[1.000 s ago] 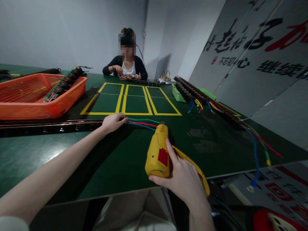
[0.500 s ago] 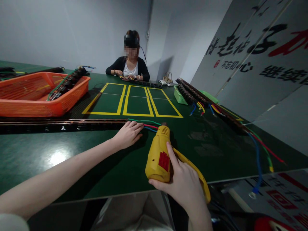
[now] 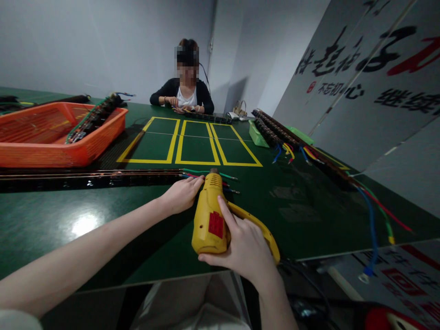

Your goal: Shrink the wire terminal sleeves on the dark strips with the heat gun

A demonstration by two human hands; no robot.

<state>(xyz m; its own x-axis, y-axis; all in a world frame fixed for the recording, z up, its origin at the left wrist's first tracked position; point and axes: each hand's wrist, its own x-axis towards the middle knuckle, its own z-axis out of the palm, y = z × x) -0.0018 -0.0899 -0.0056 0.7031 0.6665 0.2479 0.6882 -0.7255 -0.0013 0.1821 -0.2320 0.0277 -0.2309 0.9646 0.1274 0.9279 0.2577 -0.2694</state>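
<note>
A yellow heat gun [image 3: 210, 215] with a red label is gripped in my right hand [image 3: 248, 245], my index finger lying along its body. Its metal nozzle points away from me, over the coloured wires. My left hand [image 3: 183, 195] is closed on the wires where they leave a long black wiring strip [image 3: 89, 181]. A green wire [image 3: 225, 175] runs on past the nozzle, and the bare tip of a blue wire [image 3: 233, 191] shows right of the gun. The gun hides the middle of the wires.
An orange basket [image 3: 80, 153] holding another black strip stands at the left. Yellow tape rectangles [image 3: 197, 163] mark the green table. Across it sits a person [image 3: 187, 94] with hands on wires. At the right, black strips [image 3: 275, 130] rest on green baskets, their wires overhanging the table's edge.
My right hand has moved the heat gun left, close beside my left hand. The wire ends now show on the gun's right side. My left hand has hardly moved.
</note>
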